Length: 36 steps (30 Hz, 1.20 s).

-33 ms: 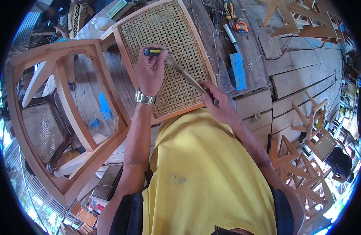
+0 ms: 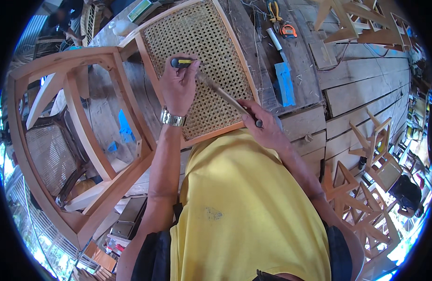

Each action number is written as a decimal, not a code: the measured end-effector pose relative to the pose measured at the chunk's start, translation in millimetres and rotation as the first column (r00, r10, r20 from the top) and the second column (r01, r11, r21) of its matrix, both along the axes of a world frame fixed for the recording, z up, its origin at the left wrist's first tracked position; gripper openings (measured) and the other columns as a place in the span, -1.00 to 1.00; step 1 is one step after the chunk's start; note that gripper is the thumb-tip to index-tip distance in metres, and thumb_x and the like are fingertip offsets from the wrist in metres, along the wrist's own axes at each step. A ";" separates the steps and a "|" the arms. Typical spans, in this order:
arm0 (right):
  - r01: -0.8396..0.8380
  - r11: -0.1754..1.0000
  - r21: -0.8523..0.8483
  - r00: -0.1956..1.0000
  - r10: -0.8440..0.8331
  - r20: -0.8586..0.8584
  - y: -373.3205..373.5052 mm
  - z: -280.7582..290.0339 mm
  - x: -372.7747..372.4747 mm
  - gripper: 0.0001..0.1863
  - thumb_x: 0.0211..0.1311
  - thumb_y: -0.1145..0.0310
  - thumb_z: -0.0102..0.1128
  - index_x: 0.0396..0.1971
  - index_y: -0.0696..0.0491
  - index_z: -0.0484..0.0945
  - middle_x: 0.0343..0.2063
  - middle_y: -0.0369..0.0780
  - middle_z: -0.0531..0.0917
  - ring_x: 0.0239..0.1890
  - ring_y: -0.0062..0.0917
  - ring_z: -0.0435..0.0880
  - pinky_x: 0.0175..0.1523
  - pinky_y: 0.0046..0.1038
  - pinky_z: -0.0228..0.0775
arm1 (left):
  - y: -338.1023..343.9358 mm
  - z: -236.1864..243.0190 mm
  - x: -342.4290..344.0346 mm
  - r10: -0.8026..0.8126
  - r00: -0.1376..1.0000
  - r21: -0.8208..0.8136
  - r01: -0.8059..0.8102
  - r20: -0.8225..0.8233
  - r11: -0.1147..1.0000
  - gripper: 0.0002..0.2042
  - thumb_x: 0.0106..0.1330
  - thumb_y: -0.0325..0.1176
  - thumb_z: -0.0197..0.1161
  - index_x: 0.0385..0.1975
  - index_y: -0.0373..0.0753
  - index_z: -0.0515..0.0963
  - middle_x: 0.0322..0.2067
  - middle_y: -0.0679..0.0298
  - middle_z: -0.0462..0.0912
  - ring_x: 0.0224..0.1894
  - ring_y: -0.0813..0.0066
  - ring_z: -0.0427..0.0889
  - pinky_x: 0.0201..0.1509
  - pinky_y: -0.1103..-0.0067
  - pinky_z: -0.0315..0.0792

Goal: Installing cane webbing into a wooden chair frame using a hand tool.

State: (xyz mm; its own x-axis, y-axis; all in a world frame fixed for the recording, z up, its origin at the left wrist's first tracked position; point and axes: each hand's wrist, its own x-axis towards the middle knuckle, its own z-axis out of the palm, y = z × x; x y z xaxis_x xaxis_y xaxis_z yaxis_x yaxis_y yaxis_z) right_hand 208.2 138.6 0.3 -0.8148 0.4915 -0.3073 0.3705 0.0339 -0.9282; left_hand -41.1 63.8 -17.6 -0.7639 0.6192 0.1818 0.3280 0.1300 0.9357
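Observation:
My left hand [image 2: 180, 91], with a metal watch on its wrist, is closed around a screwdriver-like tool [image 2: 182, 62] with a black and yellow handle. Its tip is hard to make out over the weave. In my right hand [image 2: 263, 124] is a long, slim hammer-like tool [image 2: 227, 97], gripped near its dark butt end. Its shaft slants up and left, and the blurred far end comes close to the left hand. Beneath both tools lies a woven cane panel [image 2: 211, 114] in a pale wooden chair frame [image 2: 247, 70], whose near edge meets my yellow shirt.
Left of the panel, the chair's open frame [image 2: 80, 136] rises. On the plank bench to the right lie pliers [image 2: 273, 11], an orange tape measure [image 2: 288, 31], a white-handled tool [image 2: 275, 40] and blue tape [image 2: 285, 84]. More wooden frames [image 2: 342, 187] stand at right, near another person [image 2: 405, 194].

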 end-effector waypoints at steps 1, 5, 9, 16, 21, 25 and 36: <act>0.001 1.000 0.000 1.000 -0.001 0.002 -3.3 -1.6 2.1 -0.59 0.48 0.34 0.08 0.25 0.09 0.43 -0.27 -0.25 0.63 -0.35 -0.66 0.53 -0.23 -0.55 0.41 | -1.8 -0.3 2.1 -0.001 1.000 0.000 0.001 0.002 1.000 -0.85 0.34 -0.42 0.37 -0.18 -0.23 0.55 -0.34 0.35 0.73 -0.33 0.72 0.66 -0.26 0.70 0.54; -0.034 0.999 -0.034 0.999 0.034 -0.001 -4.2 -6.4 0.6 -0.59 0.48 0.34 0.07 0.26 0.10 0.42 -0.24 -0.25 0.65 -0.30 -0.64 0.57 -0.19 -0.53 0.43 | -4.5 -2.9 7.1 -0.038 0.999 -0.069 0.038 0.014 0.997 -0.85 0.35 -0.43 0.35 -0.17 -0.24 0.54 -0.32 0.33 0.74 -0.33 0.72 0.66 -0.24 0.71 0.54; 0.089 0.996 0.009 0.996 -0.089 0.018 -13.7 5.7 -0.8 -0.59 0.49 0.34 0.05 0.25 0.13 0.42 -0.25 -0.26 0.63 -0.29 -0.64 0.57 -0.19 -0.52 0.44 | -3.9 8.7 9.9 -0.039 0.999 -0.107 0.037 -0.024 0.994 -0.85 0.35 -0.47 0.34 -0.15 -0.24 0.53 -0.30 0.33 0.73 -0.30 0.71 0.67 -0.23 0.73 0.54; 0.262 0.954 -0.147 0.964 -0.265 -0.002 -17.8 -12.5 51.1 -0.58 0.49 0.39 0.03 0.28 0.12 0.37 -0.44 -0.37 0.49 -0.46 -0.77 0.37 -0.37 -0.66 0.25 | -14.1 13.1 3.3 -0.016 0.991 0.017 0.013 0.130 1.000 -0.79 0.36 -0.50 0.33 -0.09 -0.21 0.48 -0.21 0.32 0.71 -0.16 0.67 0.66 -0.10 0.73 0.54; 0.373 0.894 -0.248 0.927 -0.373 0.051 -8.3 -11.9 65.8 -0.56 0.49 0.40 0.02 0.31 0.10 0.34 -0.45 -0.40 0.47 -0.51 -0.85 0.30 -0.46 -0.76 0.11 | -10.9 6.7 3.4 -0.028 0.993 -0.001 0.028 0.111 1.000 -0.79 0.35 -0.44 0.36 -0.10 -0.20 0.49 -0.21 0.34 0.72 -0.18 0.71 0.64 -0.13 0.73 0.52; 0.375 0.888 -0.265 0.926 -0.375 0.054 -14.1 -11.7 58.0 -0.56 0.49 0.40 0.02 0.31 0.10 0.35 -0.46 -0.40 0.47 -0.50 -0.84 0.30 -0.45 -0.75 0.12 | -1.8 -6.6 -6.2 -0.026 0.997 -0.012 0.027 0.073 1.000 -0.81 0.34 -0.40 0.38 -0.13 -0.19 0.52 -0.23 0.35 0.73 -0.21 0.72 0.63 -0.16 0.72 0.52; 0.370 0.921 -0.119 0.919 -0.382 -0.097 -8.2 -19.2 11.1 -0.58 0.50 0.42 0.01 0.30 0.11 0.36 -0.48 -0.42 0.47 -0.51 -0.83 0.35 -0.44 -0.72 0.20 | 2.1 -1.3 -5.7 -0.092 0.995 -0.080 0.096 0.047 0.992 -0.82 0.33 -0.35 0.40 -0.17 -0.19 0.57 -0.27 0.34 0.74 -0.28 0.70 0.67 -0.19 0.69 0.54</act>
